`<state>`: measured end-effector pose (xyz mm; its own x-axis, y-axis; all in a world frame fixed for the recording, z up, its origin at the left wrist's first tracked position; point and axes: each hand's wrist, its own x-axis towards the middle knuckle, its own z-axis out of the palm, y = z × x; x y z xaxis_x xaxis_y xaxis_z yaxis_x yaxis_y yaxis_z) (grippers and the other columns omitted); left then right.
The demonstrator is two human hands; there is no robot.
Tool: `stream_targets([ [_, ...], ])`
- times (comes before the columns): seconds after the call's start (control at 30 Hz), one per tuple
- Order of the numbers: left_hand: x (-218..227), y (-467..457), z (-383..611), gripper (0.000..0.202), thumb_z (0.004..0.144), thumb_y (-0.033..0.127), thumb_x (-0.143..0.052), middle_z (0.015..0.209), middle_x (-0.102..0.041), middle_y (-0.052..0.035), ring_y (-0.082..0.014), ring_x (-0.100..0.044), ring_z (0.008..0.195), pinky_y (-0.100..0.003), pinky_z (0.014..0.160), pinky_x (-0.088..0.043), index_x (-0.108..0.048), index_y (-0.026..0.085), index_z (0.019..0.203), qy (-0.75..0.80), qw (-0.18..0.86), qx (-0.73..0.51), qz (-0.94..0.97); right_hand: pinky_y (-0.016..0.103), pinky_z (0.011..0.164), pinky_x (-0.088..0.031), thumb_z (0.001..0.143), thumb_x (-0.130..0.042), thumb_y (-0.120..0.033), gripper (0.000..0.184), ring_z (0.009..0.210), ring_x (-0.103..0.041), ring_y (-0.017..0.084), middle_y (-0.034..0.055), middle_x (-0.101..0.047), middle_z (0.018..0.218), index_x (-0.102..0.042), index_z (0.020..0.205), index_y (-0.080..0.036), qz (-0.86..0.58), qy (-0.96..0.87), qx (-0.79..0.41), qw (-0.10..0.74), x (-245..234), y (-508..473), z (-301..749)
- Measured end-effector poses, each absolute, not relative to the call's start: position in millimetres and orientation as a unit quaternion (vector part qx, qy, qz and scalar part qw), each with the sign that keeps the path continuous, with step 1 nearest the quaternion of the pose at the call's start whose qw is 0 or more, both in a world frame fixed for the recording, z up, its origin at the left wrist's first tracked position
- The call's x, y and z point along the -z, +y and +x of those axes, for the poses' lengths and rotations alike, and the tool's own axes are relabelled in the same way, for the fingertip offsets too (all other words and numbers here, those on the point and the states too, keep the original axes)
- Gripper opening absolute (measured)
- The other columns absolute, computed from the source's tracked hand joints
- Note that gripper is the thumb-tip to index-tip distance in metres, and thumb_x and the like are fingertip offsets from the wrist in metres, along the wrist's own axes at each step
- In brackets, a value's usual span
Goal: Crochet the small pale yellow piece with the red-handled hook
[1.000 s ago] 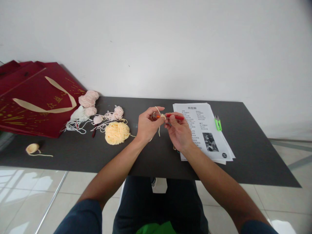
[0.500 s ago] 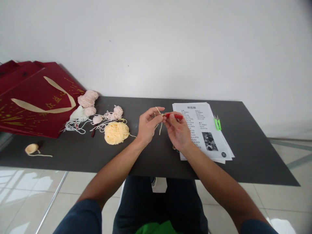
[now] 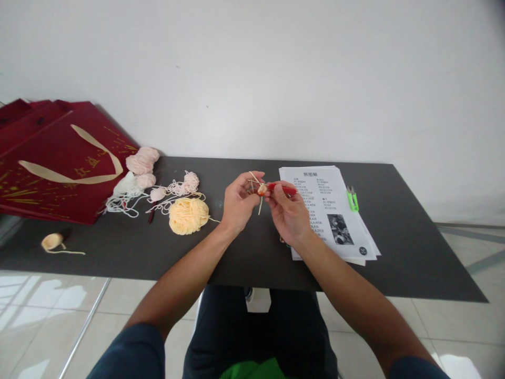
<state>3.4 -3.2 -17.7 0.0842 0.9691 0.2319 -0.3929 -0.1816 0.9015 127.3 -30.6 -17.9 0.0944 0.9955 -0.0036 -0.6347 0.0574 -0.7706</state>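
My right hand [image 3: 290, 210] is closed around the red handle of a crochet hook [image 3: 281, 187], whose thin metal shaft points left. Yellow yarn runs over the raised fingers of my left hand [image 3: 239, 202], which pinches the working strand. Between the fingertips of both hands shows a small piece of yellow crochet work [image 3: 262, 188] with an orange spot at its lower edge. A short yarn tail hangs below it. From the yellow yarn ball [image 3: 188, 216] on the table, a strand leads to my left hand.
Printed pattern sheets [image 3: 339, 195] lie right, partly under my right hand, with green thread snips [image 3: 352, 200] on their edge. Pink and white yarn [image 3: 142, 160] sits beside the dark red gift bags [image 3: 59, 158]. A small cream crochet cup [image 3: 51, 241] lies front left.
The crochet work between my fingertips has turned, so its yellow face and orange spot now show. My left fingers have shifted slightly; the hook stays in my right hand.
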Motion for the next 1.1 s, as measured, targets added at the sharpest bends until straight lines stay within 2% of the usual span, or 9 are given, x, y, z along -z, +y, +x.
stream_targets([
  [0.17,17.4,-6.0,6.0,0.048,0.071,0.023,-0.087,0.093,-0.067,-0.0006,-0.0122,-0.064,0.080,-0.024,0.072,-0.054,-0.072,0.024,0.117,0.332,0.556,-0.603,0.466,0.034,0.084,-0.063,0.081,-0.087,-0.038,0.016,0.087,-0.072,0.016,-0.0028,-0.080,0.091,-0.078,0.090,-0.029,-0.312,-0.282,-0.607,0.674,17.3,-34.1,124.4],
  [0.27,16.1,-6.7,7.7,0.044,0.075,0.027,-0.086,0.087,-0.066,0.0010,-0.0107,-0.062,0.075,-0.024,0.071,-0.053,-0.072,0.024,0.116,0.352,0.543,-0.608,0.460,0.033,0.082,-0.063,0.080,-0.088,-0.040,0.018,0.083,-0.072,0.015,-0.0026,-0.080,0.093,-0.079,0.090,-0.028,-0.322,-0.274,-0.610,0.670,18.3,-34.5,124.1],
  [0.47,16.7,-5.7,7.3,0.034,0.076,0.021,-0.082,0.083,-0.070,0.0014,-0.0092,-0.062,0.071,-0.023,0.070,-0.051,-0.074,0.021,0.110,0.370,0.506,-0.630,0.458,0.024,0.074,-0.060,0.078,-0.090,-0.037,0.017,0.077,-0.069,0.010,-0.0034,-0.080,0.091,-0.080,0.089,-0.027,-0.322,-0.258,-0.603,0.683,18.6,-32.8,125.9],
  [0.67,17.6,-5.9,6.7,0.036,0.073,0.014,-0.081,0.076,-0.070,0.0030,-0.0079,-0.060,0.065,-0.021,0.066,-0.050,-0.077,0.021,0.108,0.358,0.516,-0.627,0.461,0.025,0.072,-0.059,0.079,-0.089,-0.035,0.015,0.077,-0.068,0.010,-0.0027,-0.080,0.091,-0.080,0.089,-0.027,-0.324,-0.285,-0.583,0.689,18.0,-33.6,126.2],
  [0.87,11.4,-7.6,7.1,0.035,0.076,0.017,-0.080,0.076,-0.072,0.0022,-0.0085,-0.063,0.067,-0.022,0.070,-0.051,-0.079,0.022,0.111,0.361,0.528,-0.629,0.442,0.025,0.072,-0.059,0.080,-0.088,-0.036,0.016,0.076,-0.068,0.009,-0.0028,-0.080,0.092,-0.079,0.089,-0.027,-0.332,-0.291,-0.577,0.686,19.2,-31.9,127.0],
  [1.1,13.5,-6.5,10.0,0.038,0.070,0.013,-0.081,0.077,-0.070,0.0029,-0.0078,-0.062,0.067,-0.021,0.067,-0.049,-0.077,0.019,0.107,0.384,0.512,-0.635,0.431,0.026,0.071,-0.060,0.076,-0.090,-0.038,0.021,0.074,-0.068,0.010,-0.0020,-0.080,0.091,-0.078,0.088,-0.026,-0.347,-0.284,-0.573,0.686,19.6,-30.1,127.5],
])
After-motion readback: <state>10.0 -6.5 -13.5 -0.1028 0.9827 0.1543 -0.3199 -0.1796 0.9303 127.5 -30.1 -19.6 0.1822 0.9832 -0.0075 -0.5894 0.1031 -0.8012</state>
